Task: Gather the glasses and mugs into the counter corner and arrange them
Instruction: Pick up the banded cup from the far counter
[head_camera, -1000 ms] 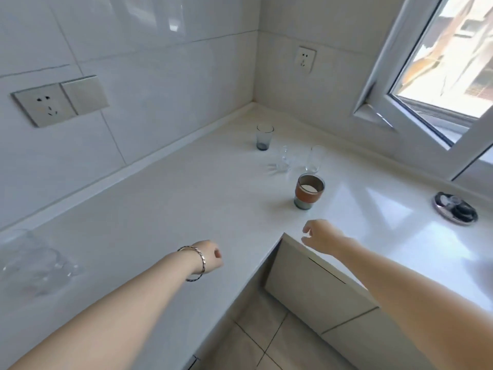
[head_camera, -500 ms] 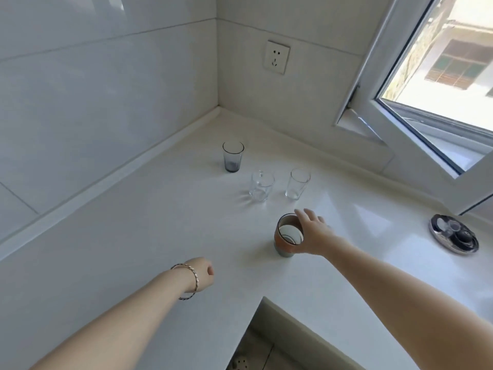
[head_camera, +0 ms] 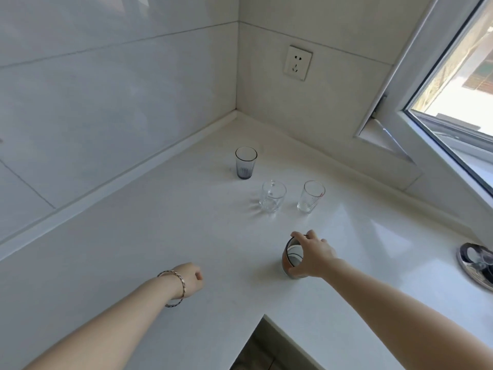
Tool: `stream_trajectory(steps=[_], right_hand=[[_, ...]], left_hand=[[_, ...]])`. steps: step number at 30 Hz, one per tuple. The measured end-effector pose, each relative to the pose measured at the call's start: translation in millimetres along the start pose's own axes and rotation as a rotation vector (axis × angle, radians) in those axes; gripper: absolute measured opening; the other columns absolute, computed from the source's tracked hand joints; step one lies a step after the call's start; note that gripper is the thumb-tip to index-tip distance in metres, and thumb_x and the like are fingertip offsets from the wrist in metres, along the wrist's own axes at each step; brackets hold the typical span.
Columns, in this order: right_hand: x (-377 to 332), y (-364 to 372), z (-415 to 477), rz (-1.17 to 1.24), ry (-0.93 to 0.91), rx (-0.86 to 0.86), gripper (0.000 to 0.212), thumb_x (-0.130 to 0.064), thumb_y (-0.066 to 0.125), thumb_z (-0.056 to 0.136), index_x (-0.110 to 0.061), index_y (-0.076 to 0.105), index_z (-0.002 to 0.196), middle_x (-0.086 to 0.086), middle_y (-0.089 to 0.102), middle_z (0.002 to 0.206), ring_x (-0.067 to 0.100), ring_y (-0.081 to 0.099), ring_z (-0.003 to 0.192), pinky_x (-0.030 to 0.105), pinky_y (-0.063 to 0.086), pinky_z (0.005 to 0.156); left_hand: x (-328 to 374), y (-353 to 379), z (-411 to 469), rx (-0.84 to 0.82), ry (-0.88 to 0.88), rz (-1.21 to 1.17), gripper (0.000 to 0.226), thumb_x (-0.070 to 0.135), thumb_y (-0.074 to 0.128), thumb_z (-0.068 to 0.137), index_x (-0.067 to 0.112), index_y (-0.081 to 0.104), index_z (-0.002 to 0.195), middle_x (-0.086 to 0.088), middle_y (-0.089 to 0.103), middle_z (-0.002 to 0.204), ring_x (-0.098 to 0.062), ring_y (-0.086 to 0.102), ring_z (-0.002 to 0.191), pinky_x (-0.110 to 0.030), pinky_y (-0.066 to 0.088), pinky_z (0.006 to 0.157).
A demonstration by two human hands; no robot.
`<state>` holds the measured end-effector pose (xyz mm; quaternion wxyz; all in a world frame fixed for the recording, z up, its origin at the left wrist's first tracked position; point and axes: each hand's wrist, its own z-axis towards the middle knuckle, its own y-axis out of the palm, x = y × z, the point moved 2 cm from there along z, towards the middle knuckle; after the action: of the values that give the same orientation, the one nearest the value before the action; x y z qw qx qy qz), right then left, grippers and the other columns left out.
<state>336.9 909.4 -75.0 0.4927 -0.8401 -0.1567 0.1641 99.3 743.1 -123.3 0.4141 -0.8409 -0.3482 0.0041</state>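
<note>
My right hand is wrapped around a brown mug with a white inside, standing on the white counter. Beyond it stand a clear glass mug and a clear tumbler side by side. A grey ribbed glass is nearest the corner. My left hand, with a bracelet on the wrist, hovers over the counter as a loose fist, holding nothing.
A wall socket sits above the corner. An open window frame juts in at the right. A dark round dish lies at the right edge. The counter's inner edge drops to the floor below.
My right hand reached forward from the counter edge and closed around the brown mug. The view moved closer to the corner. My left hand stayed curled.
</note>
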Motion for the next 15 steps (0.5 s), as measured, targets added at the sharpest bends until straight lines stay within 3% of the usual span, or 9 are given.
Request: stream_trajectory(steps=[2, 5, 8, 12, 15], right_hand=[[-3, 5, -13, 0.005, -0.011, 0.027, 0.084, -0.051, 0.065, 0.07, -0.035, 0.026, 0.142, 0.001, 0.041, 0.131, 0.03, 0.049, 0.116, 0.033, 0.048, 0.092], [-14, 14, -38, 0.01, -0.076, 0.014, 0.086, -0.054, 0.064, 0.069, -0.036, 0.024, 0.143, 0.0, 0.041, 0.133, 0.03, 0.048, 0.119, 0.035, 0.047, 0.094], [-35, 26, -68, -0.008, -0.18, -0.004, 0.088, -0.054, 0.066, 0.069, -0.036, 0.023, 0.144, 0.001, 0.04, 0.134, 0.03, 0.048, 0.119, 0.036, 0.048, 0.094], [-81, 42, -118, -0.041, -0.379, 0.004, 0.091, -0.056, 0.064, 0.07, -0.03, 0.02, 0.144, 0.004, 0.042, 0.133, 0.031, 0.05, 0.118, 0.038, 0.048, 0.095], [-125, 59, -161, -0.023, -0.497, -0.012, 0.091, -0.057, 0.065, 0.07, -0.024, 0.021, 0.143, 0.004, 0.043, 0.133, 0.03, 0.05, 0.119, 0.038, 0.047, 0.097]], left_hand=[[-11, 6, -16, 0.022, -0.037, -0.044, 0.033, 0.015, 0.045, 0.085, 0.027, 0.033, 0.057, 0.0, 0.044, 0.082, -0.017, 0.038, 0.075, -0.022, 0.029, 0.056], [-28, 24, -52, 0.063, -0.091, -0.107, 0.031, 0.014, 0.044, 0.084, 0.026, 0.032, 0.057, -0.001, 0.042, 0.08, -0.016, 0.036, 0.073, -0.023, 0.024, 0.052], [-46, 50, -97, 0.099, -0.152, -0.152, 0.026, 0.013, 0.043, 0.085, 0.025, 0.036, 0.063, 0.0, 0.042, 0.077, -0.017, 0.036, 0.072, -0.023, 0.027, 0.053], [-82, 89, -162, 0.132, -0.262, -0.235, 0.033, 0.011, 0.042, 0.083, 0.025, 0.031, 0.055, -0.001, 0.04, 0.074, -0.017, 0.036, 0.071, -0.023, 0.022, 0.049], [-110, 120, -218, 0.163, -0.341, -0.252, 0.02, 0.012, 0.043, 0.085, 0.022, 0.044, 0.067, -0.001, 0.044, 0.08, -0.017, 0.039, 0.071, -0.023, 0.03, 0.055]])
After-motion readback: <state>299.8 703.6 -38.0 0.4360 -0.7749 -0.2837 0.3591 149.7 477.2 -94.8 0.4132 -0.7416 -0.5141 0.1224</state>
